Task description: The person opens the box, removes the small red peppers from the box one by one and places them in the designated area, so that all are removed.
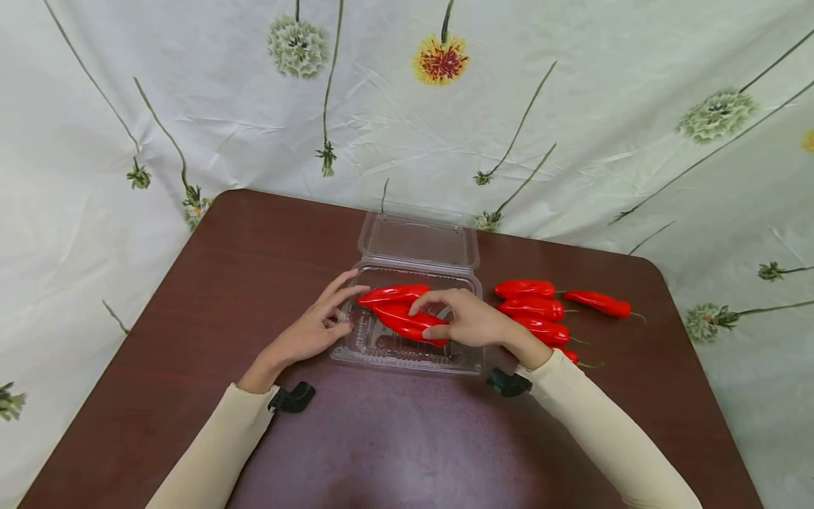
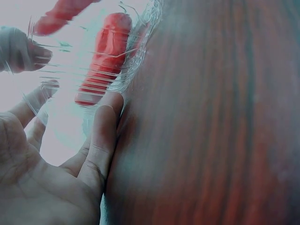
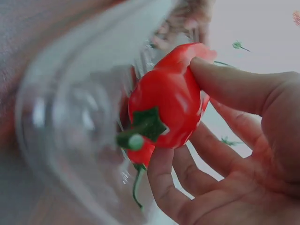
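A clear plastic clamshell box stands on the table with its lid folded back. My right hand grips a red chili pepper between thumb and fingers, over the box; its green stem faces the right wrist camera. Another red chili pepper lies in the box, just behind the held one. My left hand rests against the left side of the box, fingers loosely spread and touching its wall; in the left wrist view the fingers lie along the clear plastic.
To the right of the box, several red chili peppers lie in a column, and one more chili pepper lies farther right. The dark wooden table ends at a white flowered cloth behind. Dark wrist cameras sit near both cuffs.
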A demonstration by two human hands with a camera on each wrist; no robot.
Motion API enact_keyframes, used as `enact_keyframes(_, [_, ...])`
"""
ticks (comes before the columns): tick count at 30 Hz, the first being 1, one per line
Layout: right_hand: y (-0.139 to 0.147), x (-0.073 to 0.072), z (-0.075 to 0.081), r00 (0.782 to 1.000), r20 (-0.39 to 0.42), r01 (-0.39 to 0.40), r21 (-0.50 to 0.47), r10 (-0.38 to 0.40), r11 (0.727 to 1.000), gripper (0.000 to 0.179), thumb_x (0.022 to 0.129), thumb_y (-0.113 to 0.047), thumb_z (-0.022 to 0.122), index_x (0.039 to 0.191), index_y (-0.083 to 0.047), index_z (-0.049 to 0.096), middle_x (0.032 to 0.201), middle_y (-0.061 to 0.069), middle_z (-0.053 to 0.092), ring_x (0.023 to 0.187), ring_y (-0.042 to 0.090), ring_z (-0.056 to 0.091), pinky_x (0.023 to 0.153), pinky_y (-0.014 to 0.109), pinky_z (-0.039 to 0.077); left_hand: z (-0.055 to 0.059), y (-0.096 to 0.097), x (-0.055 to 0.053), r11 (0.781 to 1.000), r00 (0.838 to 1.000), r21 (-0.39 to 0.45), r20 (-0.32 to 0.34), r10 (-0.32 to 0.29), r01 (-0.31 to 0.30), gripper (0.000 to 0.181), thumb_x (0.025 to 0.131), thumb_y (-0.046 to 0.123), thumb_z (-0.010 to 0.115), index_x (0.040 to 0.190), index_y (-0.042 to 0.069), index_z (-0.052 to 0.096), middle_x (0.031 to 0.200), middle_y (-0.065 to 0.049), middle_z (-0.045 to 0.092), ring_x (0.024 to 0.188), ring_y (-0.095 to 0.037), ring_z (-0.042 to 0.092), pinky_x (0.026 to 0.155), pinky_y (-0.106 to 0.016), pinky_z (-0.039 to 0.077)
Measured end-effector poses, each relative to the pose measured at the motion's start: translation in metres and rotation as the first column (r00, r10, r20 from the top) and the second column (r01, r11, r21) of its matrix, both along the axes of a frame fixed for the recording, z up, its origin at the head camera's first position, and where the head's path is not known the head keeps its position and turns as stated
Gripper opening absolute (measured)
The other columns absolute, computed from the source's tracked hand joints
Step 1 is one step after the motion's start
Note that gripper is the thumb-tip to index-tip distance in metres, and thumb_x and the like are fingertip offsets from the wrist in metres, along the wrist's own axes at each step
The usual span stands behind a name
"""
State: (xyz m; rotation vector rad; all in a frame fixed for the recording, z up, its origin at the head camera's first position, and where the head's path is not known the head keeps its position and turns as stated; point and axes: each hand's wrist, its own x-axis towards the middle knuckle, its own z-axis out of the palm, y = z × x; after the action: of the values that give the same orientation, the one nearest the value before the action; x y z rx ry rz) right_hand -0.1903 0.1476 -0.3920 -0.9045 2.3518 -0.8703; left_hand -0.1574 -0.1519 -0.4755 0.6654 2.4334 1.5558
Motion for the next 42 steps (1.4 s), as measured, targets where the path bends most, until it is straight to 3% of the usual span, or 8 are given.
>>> enact_keyframes(6, [0.016, 0.000, 0.010, 0.999, -0.014, 0.043, -0.038, -0.044, 0.998, 0.033, 0.088, -0.014, 0.076, 0.120, -0.018, 0.067, 0.118, -0.001, 0.067, 0.106, 0.018, 0.060, 0.087, 0.036, 0.054, 0.000, 0.000, 0.000, 1.000, 1.000, -0.001, -0.006, -0.003, 0.003, 0.067, 0.089, -0.008, 0.050, 0.152, 0.013, 0.041, 0.168, 0.000, 0.007, 0.081, -0.021, 0.051, 0.068, -0.026, 0.046])
enact_keyframes(16, [0.054, 0.004, 0.018, 0.989, 0.026, 0.149, -0.092, -0.147, 0.985, 0.034, 0.089, -0.016, 0.075, 0.122, -0.020, 0.067, 0.108, -0.001, 0.068, 0.093, 0.022, 0.059, 0.081, 0.040, 0.052, -0.002, 0.002, 0.000, 1.000, 1.000, 0.018, 0.001, -0.014, 0.013, 0.067, 0.090, -0.007, 0.052, 0.152, 0.014, 0.041, 0.168, 0.003, 0.007, 0.078, -0.017, 0.052, 0.068, -0.025, 0.047])
enact_keyframes(22, [0.081, 0.010, 0.020, 0.973, 0.012, 0.230, -0.094, -0.229, 0.969, 0.034, 0.089, -0.014, 0.075, 0.120, -0.025, 0.067, 0.116, -0.003, 0.067, 0.105, 0.024, 0.059, 0.091, 0.045, 0.050, 0.000, 0.002, 0.002, 1.000, 1.000, 0.010, 0.024, -0.011, 0.011, 0.067, 0.091, -0.006, 0.052, 0.152, 0.017, 0.041, 0.168, 0.007, 0.006, 0.079, -0.018, 0.052, 0.068, -0.026, 0.047])
enact_keyframes(28, [0.108, 0.016, 0.021, 0.954, 0.030, 0.300, -0.089, -0.298, 0.950, 0.033, 0.090, -0.014, 0.074, 0.119, -0.029, 0.067, 0.124, -0.003, 0.064, 0.113, 0.024, 0.057, 0.093, 0.043, 0.051, 0.002, 0.001, 0.003, 1.000, 1.000, 0.007, 0.016, -0.003, 0.003, 0.066, 0.090, -0.006, 0.051, 0.152, 0.014, 0.041, 0.168, 0.003, 0.007, 0.084, -0.020, 0.053, 0.068, -0.026, 0.048])
enact_keyframes(32, [0.124, 0.019, 0.026, 0.937, 0.037, 0.350, -0.066, -0.348, 0.934, 0.033, 0.090, -0.018, 0.074, 0.120, -0.029, 0.064, 0.131, 0.000, 0.060, 0.117, 0.028, 0.054, 0.087, 0.041, 0.053, 0.002, 0.001, 0.002, 1.000, 1.000, 0.008, 0.002, -0.001, 0.001, 0.066, 0.089, -0.006, 0.052, 0.152, 0.013, 0.041, 0.168, 0.000, 0.007, 0.077, -0.018, 0.053, 0.067, -0.026, 0.048])
enact_keyframes(34, [0.134, 0.020, 0.026, 0.932, 0.027, 0.364, -0.052, -0.363, 0.930, 0.033, 0.091, -0.018, 0.074, 0.121, -0.027, 0.063, 0.129, 0.002, 0.059, 0.115, 0.029, 0.053, 0.077, 0.037, 0.054, 0.001, 0.001, 0.002, 1.000, 1.000, 0.008, 0.002, -0.001, 0.001, 0.066, 0.089, -0.006, 0.052, 0.152, 0.013, 0.041, 0.168, 0.001, 0.007, 0.073, -0.016, 0.053, 0.066, -0.025, 0.048])
enact_keyframes(38, [0.154, 0.019, 0.024, 0.924, 0.015, 0.382, -0.037, -0.382, 0.923, 0.032, 0.092, -0.018, 0.072, 0.122, -0.024, 0.062, 0.111, 0.007, 0.062, 0.097, 0.031, 0.056, 0.062, 0.031, 0.051, -0.001, 0.000, 0.001, 1.000, 1.000, 0.009, -0.003, -0.008, 0.008, 0.065, 0.090, -0.006, 0.052, 0.152, 0.012, 0.041, 0.168, -0.001, 0.007, 0.070, -0.015, 0.054, 0.066, -0.025, 0.049])
enact_keyframes(42, [0.176, 0.018, 0.017, 0.920, -0.003, 0.392, -0.045, -0.393, 0.919, 0.031, 0.094, -0.022, 0.070, 0.124, -0.020, 0.061, 0.109, 0.008, 0.065, 0.095, 0.027, 0.061, 0.070, 0.030, 0.053, -0.001, 0.001, 0.001, 1.000, 1.000, 0.010, -0.001, -0.008, 0.008, 0.065, 0.090, -0.006, 0.052, 0.152, 0.013, 0.041, 0.168, -0.001, 0.007, 0.071, -0.015, 0.055, 0.067, -0.026, 0.049])
